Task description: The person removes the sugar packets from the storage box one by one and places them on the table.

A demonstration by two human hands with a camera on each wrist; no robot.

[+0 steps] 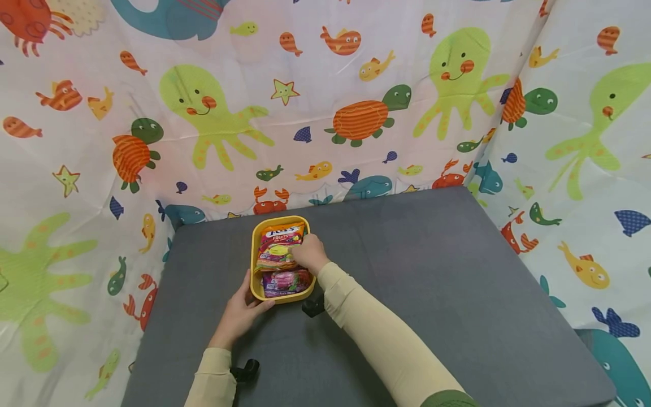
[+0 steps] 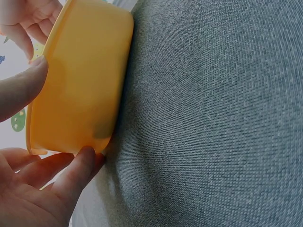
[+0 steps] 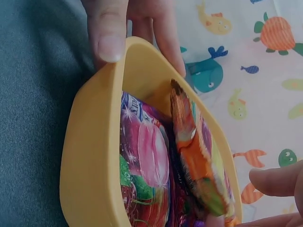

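A yellow container [image 1: 252,257] stands on the grey surface with candy bags inside. One bag, marked Fox's Fruits [image 1: 280,237], fills its far part. A purple candy bag [image 1: 286,282] lies at the near end, its printed front showing in the right wrist view. My left hand [image 1: 241,314] holds the container's near left corner, thumb on the near wall and fingers round the left side [image 2: 52,184]. Over the right rim reaches my right hand [image 1: 311,254], a fingertip touching the Fox's Fruits bag. That bag leans on edge in the right wrist view, where the thumb [image 3: 274,182] stands apart from it.
The grey padded surface [image 1: 407,271] spreads right of the container. A white curtain [image 1: 310,118] with printed sea animals hangs behind and at both sides. Black straps or mounts [image 1: 246,370] sit at both wrists.
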